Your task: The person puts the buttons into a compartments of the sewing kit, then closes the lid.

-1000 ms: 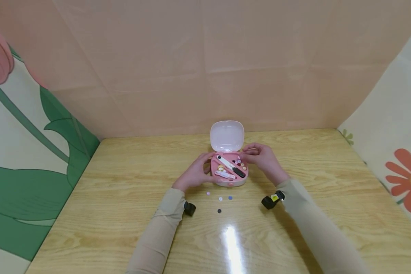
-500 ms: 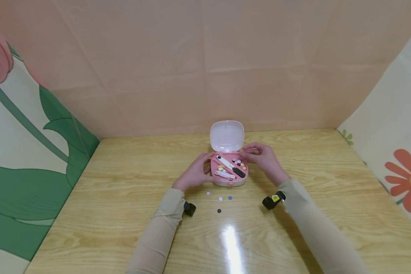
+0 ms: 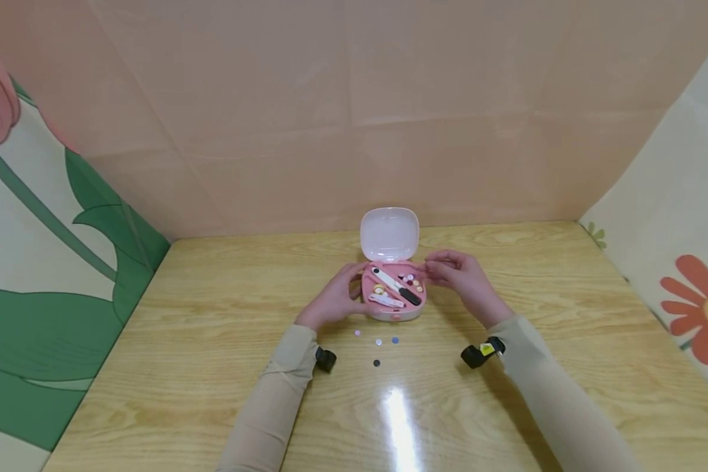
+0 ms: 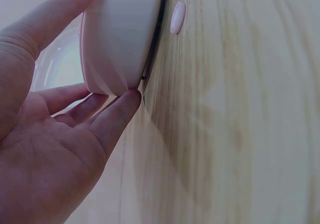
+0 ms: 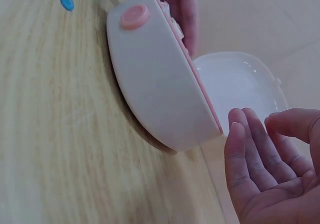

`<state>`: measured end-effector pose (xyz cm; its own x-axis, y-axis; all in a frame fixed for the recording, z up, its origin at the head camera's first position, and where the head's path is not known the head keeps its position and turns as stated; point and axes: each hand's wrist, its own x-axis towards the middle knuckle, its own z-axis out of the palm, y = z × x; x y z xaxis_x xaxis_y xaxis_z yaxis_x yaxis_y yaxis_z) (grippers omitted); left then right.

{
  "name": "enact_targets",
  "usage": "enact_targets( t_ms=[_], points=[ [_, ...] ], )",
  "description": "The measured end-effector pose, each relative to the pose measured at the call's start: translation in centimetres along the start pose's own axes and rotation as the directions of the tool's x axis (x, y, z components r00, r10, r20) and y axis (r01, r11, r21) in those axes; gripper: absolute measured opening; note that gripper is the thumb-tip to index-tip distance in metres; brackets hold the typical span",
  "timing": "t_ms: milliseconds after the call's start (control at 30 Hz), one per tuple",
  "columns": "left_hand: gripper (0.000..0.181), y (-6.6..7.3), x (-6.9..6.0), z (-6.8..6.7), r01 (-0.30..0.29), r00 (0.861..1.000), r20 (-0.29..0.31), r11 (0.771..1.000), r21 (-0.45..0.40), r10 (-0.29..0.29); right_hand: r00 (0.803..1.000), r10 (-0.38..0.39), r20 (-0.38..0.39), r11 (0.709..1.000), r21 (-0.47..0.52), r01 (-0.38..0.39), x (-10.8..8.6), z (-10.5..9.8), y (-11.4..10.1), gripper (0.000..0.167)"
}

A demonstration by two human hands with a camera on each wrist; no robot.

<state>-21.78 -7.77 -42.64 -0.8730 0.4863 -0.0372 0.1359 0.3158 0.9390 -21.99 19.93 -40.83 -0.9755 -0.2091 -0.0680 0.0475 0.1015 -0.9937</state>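
A small box with a pink tray [image 3: 367,286] stands on the table, its white lid [image 3: 389,234] raised. In the tray lie a white-and-black tool [image 3: 396,286], a yellow-and-white round item [image 3: 379,289], a pale clip-like item [image 3: 386,301] and several small buttons [image 3: 418,283]. My left hand [image 3: 337,298] grips the box's left side, thumb at the front and fingers around its white wall [image 4: 117,39]. My right hand [image 3: 463,278] is beside the box's right rear corner, its fingers loosely bent; the right wrist view shows the hand [image 5: 275,169] with nothing visible in it.
On the wooden table [image 3: 242,282], in front of the box, lie a pink button [image 3: 357,333], a white one [image 3: 379,342], a blue one [image 3: 395,340] and a black one [image 3: 377,362]. A plain backdrop [image 3: 271,131] rises behind the table.
My right hand has drawn back from over the tray's right rear edge, to the right and slightly toward me. My left hand keeps its grip on the box.
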Motion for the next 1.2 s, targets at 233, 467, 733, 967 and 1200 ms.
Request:
enact_targets(
  t_ms=[233, 467, 733, 967, 1200],
  points=[
    [0.093, 0.3, -0.1, -0.1, -0.007, 1.0, 0.018, 1.0, -0.031, 0.007, 0.999, 0.003, 0.04, 0.999, 0.035, -0.005, -1.4, -0.1, 0.5, 0.043],
    [0.095, -0.7, 0.1, -0.1, -0.017, 1.0, 0.008, 0.999, -0.029, 0.017, 0.998, -0.014, 0.057, 0.999, 0.035, 0.012, -2.8, 0.1, 0.7, 0.038],
    [0.095, -0.7, 0.2, 0.0, -0.025, 1.0, 0.002, 1.0, 0.003, 0.025, 0.994, -0.035, 0.106, 0.999, 0.034, 0.032, -4.2, 0.6, 0.4, 0.034],
    [0.094, -1.0, 0.3, -0.1, -0.027, 1.0, 0.004, 1.0, 0.008, 0.027, 0.99, -0.016, 0.142, 1.0, 0.013, 0.015, -5.2, 1.1, 0.2, 0.033],
    [0.096, -1.0, 0.5, -0.1, -0.028, 0.999, 0.017, 0.999, -0.024, 0.029, 0.989, 0.011, 0.145, 1.0, 0.0, -0.011, -5.8, 1.6, 0.4, 0.03]
  ],
)
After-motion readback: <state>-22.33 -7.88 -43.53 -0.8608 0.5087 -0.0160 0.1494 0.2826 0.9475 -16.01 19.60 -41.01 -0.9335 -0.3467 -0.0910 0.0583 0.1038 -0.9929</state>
